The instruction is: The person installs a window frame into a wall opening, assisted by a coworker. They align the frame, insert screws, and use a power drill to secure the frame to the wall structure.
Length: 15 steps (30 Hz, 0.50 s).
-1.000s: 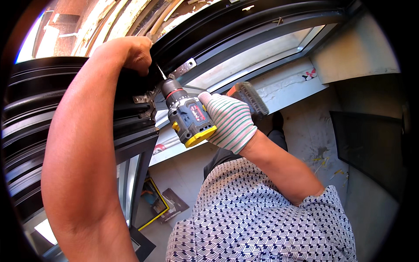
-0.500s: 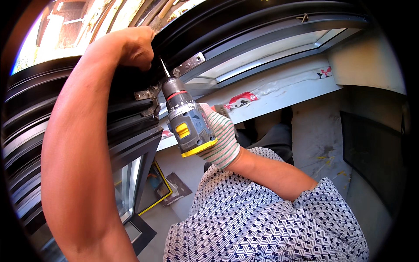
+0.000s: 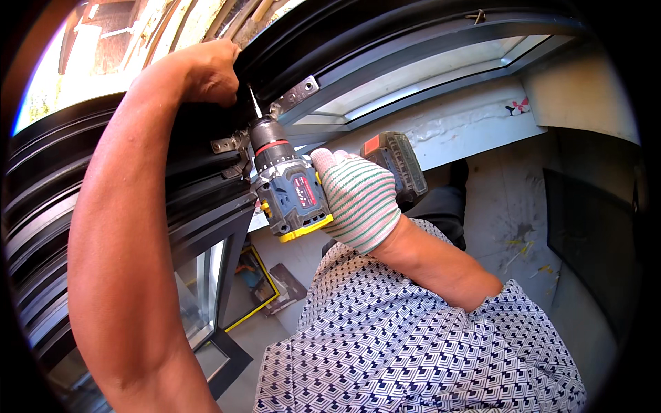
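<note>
My right hand (image 3: 361, 199), in a white knit glove with green stripes, grips a cordless drill (image 3: 292, 196) with a grey body and yellow trim. Its battery (image 3: 396, 168) shows beyond the glove. The long bit (image 3: 255, 103) points away from me at the black window frame (image 3: 289, 48); whether its tip touches cannot be made out. Next to the bit sits a metal hinge bracket (image 3: 297, 95), with another metal bracket (image 3: 224, 145) below left. My bare left hand (image 3: 213, 72) is bent over the frame beside the tip, fingers curled and mostly hidden.
An opened window sash (image 3: 220, 275) stands at the lower left. A grey sash with glass (image 3: 427, 76) spans the upper right above a white sill (image 3: 475, 138). A yellow-edged panel (image 3: 265, 275) and a dark mesh panel (image 3: 592, 227) are lower down. Timber (image 3: 172, 27) lies outside.
My right hand has rolled the drill, so its side label and battery now show more. The drill has shifted slightly left; my left hand stays nearly in place.
</note>
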Each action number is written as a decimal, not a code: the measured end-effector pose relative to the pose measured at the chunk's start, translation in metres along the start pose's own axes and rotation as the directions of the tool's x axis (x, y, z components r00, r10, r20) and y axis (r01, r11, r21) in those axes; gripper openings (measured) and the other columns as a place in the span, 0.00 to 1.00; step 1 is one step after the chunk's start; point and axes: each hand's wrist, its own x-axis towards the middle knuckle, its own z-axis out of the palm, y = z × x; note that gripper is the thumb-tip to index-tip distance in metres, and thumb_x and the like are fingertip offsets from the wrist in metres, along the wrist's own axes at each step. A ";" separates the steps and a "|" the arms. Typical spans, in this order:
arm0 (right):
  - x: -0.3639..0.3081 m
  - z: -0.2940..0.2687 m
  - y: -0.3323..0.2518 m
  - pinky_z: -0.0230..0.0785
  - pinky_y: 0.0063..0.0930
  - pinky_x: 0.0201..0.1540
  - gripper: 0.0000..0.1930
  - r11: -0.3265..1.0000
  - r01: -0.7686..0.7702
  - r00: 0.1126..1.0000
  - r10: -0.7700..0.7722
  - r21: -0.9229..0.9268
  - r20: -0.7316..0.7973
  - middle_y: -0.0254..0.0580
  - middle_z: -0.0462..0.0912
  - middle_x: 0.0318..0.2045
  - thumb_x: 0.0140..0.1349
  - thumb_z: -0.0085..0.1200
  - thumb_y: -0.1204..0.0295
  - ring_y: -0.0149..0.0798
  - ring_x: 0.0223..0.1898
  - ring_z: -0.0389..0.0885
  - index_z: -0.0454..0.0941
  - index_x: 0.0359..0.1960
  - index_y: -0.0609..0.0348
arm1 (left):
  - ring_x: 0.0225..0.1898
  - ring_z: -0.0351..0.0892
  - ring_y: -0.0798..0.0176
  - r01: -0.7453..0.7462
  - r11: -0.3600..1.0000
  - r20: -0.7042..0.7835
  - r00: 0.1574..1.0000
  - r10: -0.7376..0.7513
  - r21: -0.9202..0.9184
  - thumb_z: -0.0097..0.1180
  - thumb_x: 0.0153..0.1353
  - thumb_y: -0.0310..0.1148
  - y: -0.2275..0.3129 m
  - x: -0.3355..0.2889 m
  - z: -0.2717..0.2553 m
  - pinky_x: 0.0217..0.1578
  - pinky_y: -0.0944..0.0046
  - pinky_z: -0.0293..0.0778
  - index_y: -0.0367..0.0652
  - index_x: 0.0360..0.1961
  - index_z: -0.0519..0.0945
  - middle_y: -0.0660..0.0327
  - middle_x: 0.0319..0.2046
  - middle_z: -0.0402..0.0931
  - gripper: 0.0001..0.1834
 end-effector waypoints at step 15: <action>0.002 -0.005 -0.002 0.76 0.43 0.33 0.20 0.999 0.021 1.000 -0.021 -0.026 0.007 0.50 0.82 0.31 0.54 0.67 0.67 0.53 0.32 0.85 0.76 0.46 0.61 | 0.45 0.88 0.46 -0.020 0.999 0.008 1.000 0.020 -0.045 0.72 0.49 0.27 -0.003 0.003 0.004 0.48 0.52 0.81 0.36 0.48 0.85 0.44 0.39 0.87 0.23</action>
